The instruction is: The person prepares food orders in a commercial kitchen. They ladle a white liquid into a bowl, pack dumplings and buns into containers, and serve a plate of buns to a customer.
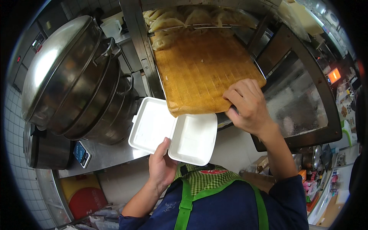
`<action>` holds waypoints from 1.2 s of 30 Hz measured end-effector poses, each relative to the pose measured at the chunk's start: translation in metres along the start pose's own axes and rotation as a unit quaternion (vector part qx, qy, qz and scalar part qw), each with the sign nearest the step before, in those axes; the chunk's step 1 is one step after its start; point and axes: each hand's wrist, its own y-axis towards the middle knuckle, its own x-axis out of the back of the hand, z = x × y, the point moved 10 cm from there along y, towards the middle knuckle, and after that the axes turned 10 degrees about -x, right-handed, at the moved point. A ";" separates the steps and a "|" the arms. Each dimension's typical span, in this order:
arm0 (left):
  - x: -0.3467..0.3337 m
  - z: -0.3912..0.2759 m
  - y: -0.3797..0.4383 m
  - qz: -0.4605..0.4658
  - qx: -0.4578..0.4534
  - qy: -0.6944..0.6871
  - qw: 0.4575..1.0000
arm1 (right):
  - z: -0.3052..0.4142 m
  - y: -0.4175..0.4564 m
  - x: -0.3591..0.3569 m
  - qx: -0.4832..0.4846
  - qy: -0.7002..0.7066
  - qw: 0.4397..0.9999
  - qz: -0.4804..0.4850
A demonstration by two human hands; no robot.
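My left hand (pixel 163 164) holds an opened white foam clamshell box (pixel 193 139) from below, thumb on its hinge side. Nothing lies inside either half of the box. Above it, my right hand (pixel 247 105) grips the front edge of a yellow-brown mesh liner (pixel 207 77) on a rack pulled forward from a steaming cabinet. At the liner's back left sits a pale dumpling (pixel 161 43). A row of larger dumplings (pixel 198 17) fills the shelf above. The liner's front edge overhangs the box's rear rim.
On the left, a stacked steel steamer (pixel 86 74) with a domed lid stands on a steel counter (pixel 115 156). A digital scale (pixel 82 154) lies before it. The cabinet's glass door (pixel 296 97) hangs wide on the right. A plastic measuring jug (pixel 111 28) is behind.
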 end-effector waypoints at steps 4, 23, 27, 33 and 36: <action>-0.004 0.008 0.004 0.010 0.011 -0.029 0.999 | -0.046 0.024 0.016 -0.046 0.180 0.982 -0.043; -0.034 0.042 -0.012 0.013 0.083 -0.006 0.996 | -0.211 0.134 -0.108 -0.156 -0.083 0.973 0.147; -0.033 0.040 -0.010 0.009 0.074 -0.018 0.997 | -0.187 0.131 -0.100 -0.152 -0.098 0.969 0.170; -0.040 0.044 -0.007 0.017 0.077 -0.025 0.997 | -0.172 0.116 -0.079 -0.141 -0.103 0.975 0.137; -0.045 0.043 -0.006 0.029 0.072 -0.025 0.997 | -0.171 0.113 -0.072 -0.117 -0.083 0.984 0.108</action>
